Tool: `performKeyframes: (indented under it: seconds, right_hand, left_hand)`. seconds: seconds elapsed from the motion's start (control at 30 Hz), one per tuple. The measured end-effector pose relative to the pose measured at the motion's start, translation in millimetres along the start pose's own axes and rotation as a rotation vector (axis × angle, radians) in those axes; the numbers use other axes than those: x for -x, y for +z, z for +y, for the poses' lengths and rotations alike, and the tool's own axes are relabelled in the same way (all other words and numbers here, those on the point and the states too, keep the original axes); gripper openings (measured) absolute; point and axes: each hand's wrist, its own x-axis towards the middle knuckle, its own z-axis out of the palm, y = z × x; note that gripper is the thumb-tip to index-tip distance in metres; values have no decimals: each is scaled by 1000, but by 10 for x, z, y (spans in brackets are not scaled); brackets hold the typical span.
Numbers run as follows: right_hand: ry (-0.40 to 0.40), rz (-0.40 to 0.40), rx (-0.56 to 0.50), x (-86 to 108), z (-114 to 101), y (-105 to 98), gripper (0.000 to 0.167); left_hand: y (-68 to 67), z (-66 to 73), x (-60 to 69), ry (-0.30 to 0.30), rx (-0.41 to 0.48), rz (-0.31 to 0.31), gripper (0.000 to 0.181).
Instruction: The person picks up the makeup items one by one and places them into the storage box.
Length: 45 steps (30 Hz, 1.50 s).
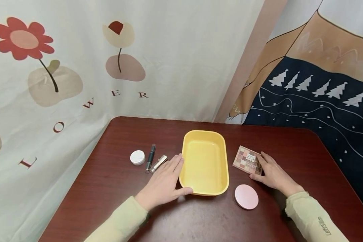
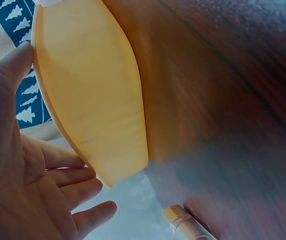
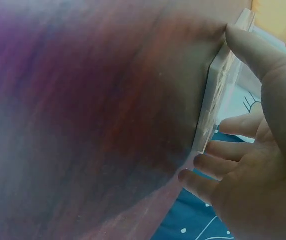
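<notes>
A yellow rectangular basin (image 1: 204, 164) stands on the table. My left hand (image 1: 166, 181) rests against its left side, fingers extended along the rim and thumb at the near corner; the left wrist view shows the fingertips at the rim of the basin (image 2: 90, 90). To the right lies an eyeshadow palette (image 1: 245, 159) with many coloured squares. My right hand (image 1: 273, 173) is at the palette's right end, thumb by the near corner and fingers reaching along the far side. In the right wrist view the palette's edge (image 3: 213, 95) appears between thumb and loosely extended fingers.
A round pink compact (image 1: 246, 197) lies nearer, right of the basin. Left of the basin are a white round jar (image 1: 137, 157), a dark slim tube (image 1: 150, 158) and a lipstick-like silver tube (image 1: 158, 163). Printed curtains hang behind the brown table (image 1: 109, 201).
</notes>
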Motion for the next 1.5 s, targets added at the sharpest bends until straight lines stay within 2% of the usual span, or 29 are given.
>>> performKeyframes:
  seconds: [0.33,0.7,1.1,1.5]
  right_hand:
    - [14,-7,7,-36,-22,-38,96]
    - [-1,73,38,-25,-21,-70,91]
    - [-7,146,-1,23,-121,-136,86]
    - [-28,169,-9,29,-262,-243,87]
  left_hand:
    - [-48,25,-27,-1,4,-5,104]
    - [-71,37,-37,-9,56,-17,103]
    - [-68,42,-30,-11,75,-19,103]
    - [-86,46,-30,-13,82,-16,104]
